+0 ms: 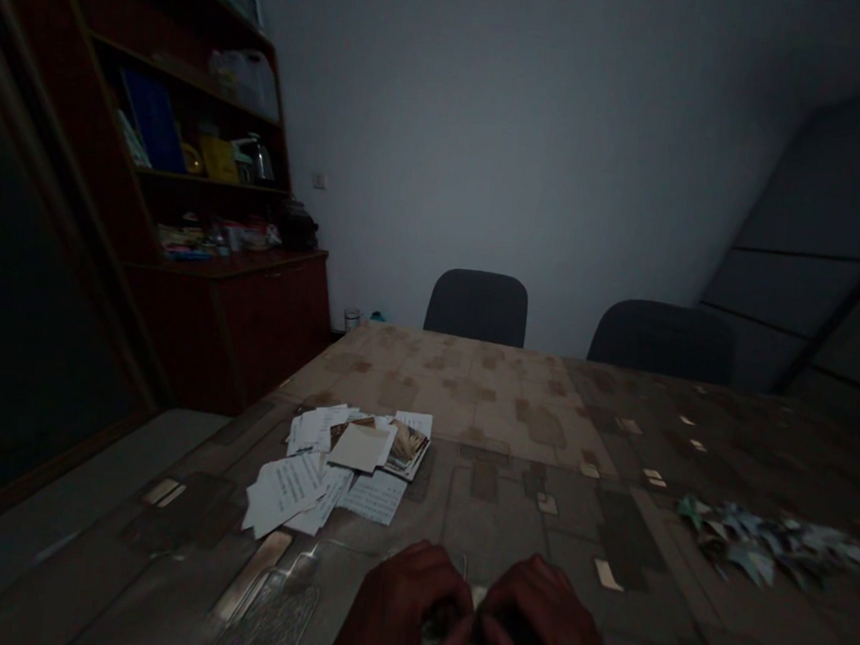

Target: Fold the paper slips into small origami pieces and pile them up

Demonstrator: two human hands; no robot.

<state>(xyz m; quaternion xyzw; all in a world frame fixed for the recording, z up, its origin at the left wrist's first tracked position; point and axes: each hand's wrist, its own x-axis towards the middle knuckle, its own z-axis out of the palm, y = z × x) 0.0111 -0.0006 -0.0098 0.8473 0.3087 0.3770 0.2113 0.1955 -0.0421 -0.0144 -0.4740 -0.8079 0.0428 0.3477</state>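
Low in the middle of the head view, my left hand (404, 601) is closed, its fingertips curled to the thumb. My right hand (544, 614) is closed in the same way right beside it, the fingertips of both nearly meeting. A small pale patch shows between them, but it is too dark to tell what they hold. Ahead and to the left lies a loose pile of paper sheets (287, 491), some printed with text. On top are picture cards (405, 448) and a blank cream square (359, 447). Several folded paper pieces (757, 542) lie clustered at the right.
A patterned cloth covers the table (426, 372). Two grey chairs (477, 305) stand behind its far edge, against a pale wall. At the left is a dark red cabinet (250, 317) with loaded shelves. The room is dim.
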